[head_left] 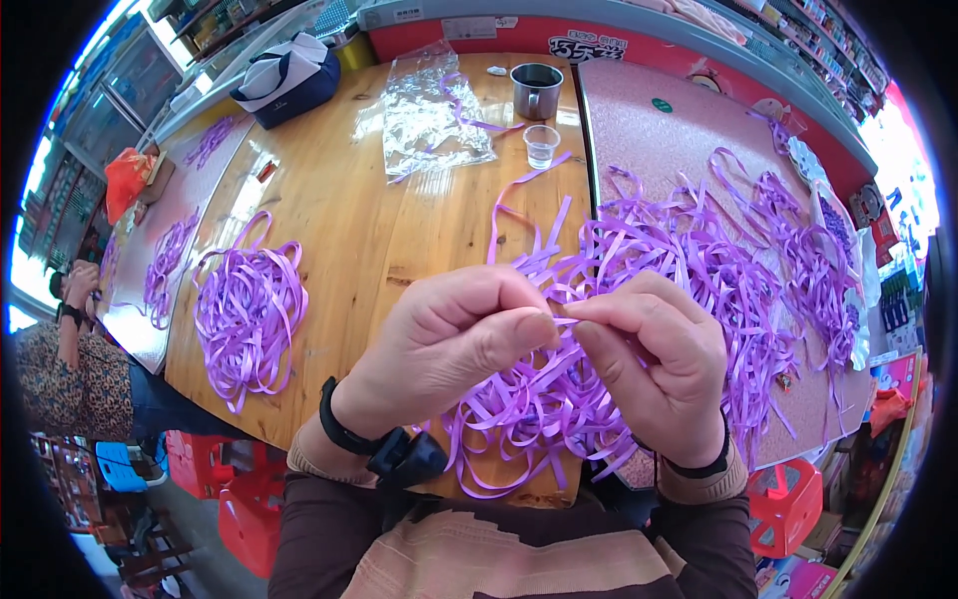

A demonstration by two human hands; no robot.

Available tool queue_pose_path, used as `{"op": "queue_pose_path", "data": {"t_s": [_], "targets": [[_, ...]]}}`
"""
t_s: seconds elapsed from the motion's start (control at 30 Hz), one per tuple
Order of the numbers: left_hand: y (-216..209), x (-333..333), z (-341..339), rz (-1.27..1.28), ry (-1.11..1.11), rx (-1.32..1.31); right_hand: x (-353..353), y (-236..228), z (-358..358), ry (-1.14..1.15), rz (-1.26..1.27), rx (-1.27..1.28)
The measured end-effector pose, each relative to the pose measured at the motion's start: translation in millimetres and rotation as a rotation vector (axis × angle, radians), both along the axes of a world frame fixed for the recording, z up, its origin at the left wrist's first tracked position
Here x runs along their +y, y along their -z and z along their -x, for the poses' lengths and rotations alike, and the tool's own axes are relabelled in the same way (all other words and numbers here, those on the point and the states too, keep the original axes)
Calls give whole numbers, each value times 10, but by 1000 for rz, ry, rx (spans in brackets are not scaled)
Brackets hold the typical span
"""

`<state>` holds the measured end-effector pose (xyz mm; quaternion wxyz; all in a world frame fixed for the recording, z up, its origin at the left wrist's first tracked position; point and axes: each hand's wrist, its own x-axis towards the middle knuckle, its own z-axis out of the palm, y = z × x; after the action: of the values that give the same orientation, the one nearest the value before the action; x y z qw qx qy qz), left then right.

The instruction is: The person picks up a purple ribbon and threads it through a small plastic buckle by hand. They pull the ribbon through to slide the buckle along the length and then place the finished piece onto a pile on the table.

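Note:
Between my two hands a short stretch of purple ribbon [562, 321] runs from fingertip to fingertip. My left hand [464, 334] pinches one end of it between thumb and forefinger. From the other side, my right hand [654, 359] grips the same ribbon with thumb and fingers. Below and behind both hands spreads a large tangled heap of purple ribbons [689, 250], lying across the wooden table and the pink table on the right. A rounder pile of purple ribbons [249, 309] lies apart on the left of the wooden table.
A metal mug [536, 98], a small plastic cup [541, 150] and a clear plastic bag [429, 125] sit at the back of the wooden table [339, 220]. A dark blue bag [289, 85] stands back left. Another person [75, 369] is at the far left. Red stools [249, 514] stand below.

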<state>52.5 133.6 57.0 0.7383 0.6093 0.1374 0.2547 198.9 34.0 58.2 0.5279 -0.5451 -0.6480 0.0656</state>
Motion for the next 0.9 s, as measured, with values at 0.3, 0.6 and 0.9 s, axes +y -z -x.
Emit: {"op": "queue_pose_path", "data": {"t_s": [0.3, 0.6, 0.9], "targets": [[128, -97, -101, -604, -400, -73, -1, 43, 62, 34, 7, -126], [59, 32, -17, -506, -10, 110, 20, 4, 46, -27, 34, 74], [31, -5, -18, -284, 79, 73, -15, -24, -13, -79, 69, 188]]}}
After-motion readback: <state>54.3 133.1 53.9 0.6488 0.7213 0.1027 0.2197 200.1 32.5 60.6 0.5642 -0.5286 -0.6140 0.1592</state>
